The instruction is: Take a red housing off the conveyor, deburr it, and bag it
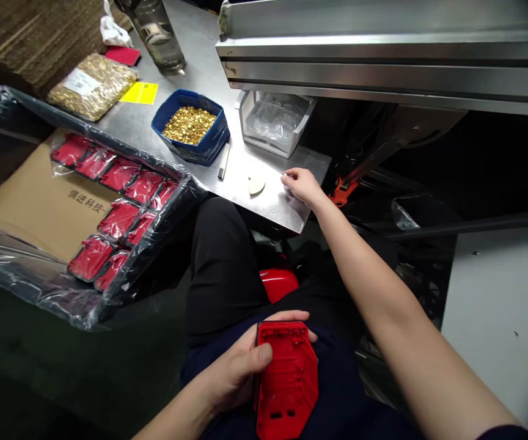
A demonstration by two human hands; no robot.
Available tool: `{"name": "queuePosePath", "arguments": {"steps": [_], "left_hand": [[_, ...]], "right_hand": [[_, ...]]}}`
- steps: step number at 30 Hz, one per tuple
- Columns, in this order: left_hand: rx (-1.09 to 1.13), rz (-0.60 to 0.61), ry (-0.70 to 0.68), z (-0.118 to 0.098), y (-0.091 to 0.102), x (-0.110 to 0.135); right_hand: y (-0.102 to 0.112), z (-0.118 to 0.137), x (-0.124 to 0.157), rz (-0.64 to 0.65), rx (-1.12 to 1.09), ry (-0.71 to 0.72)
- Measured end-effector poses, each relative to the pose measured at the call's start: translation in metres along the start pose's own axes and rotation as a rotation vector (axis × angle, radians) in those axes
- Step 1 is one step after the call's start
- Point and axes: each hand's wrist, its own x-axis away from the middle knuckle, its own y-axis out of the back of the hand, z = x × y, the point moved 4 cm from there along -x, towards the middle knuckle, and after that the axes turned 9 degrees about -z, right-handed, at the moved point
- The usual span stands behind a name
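My left hand (245, 366) grips a red plastic housing (286, 382) over my lap, thumb on its top face and fingers round its upper edge. My right hand (301, 183) reaches out to the steel table (273, 208), fingertips pinched together near its right front corner; whether anything small sits in the pinch is too fine to see. A blue bin of small brass inserts (189, 125) stands further left on the table. A pale round disc (255, 184) lies just left of my right hand.
A clear plastic bin (274, 122) stands under a metal machine frame (383, 55). A pen (223, 162) lies by the blue bin. A cardboard box (39, 201) at left holds bagged red housings (117, 208). A bag of brass parts (92, 85) and a bottle (158, 33) stand behind.
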Motion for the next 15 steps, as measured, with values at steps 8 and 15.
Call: {"name": "queuePosePath", "arguments": {"steps": [8,15], "left_hand": [[-0.006,0.071,0.036,-0.001,0.000,-0.012],[-0.005,0.066,0.068,-0.004,-0.002,-0.014]], "right_hand": [[0.022,-0.038,0.074,-0.054,-0.155,0.009],[0.012,-0.056,0.090,-0.133,0.142,0.069]]}}
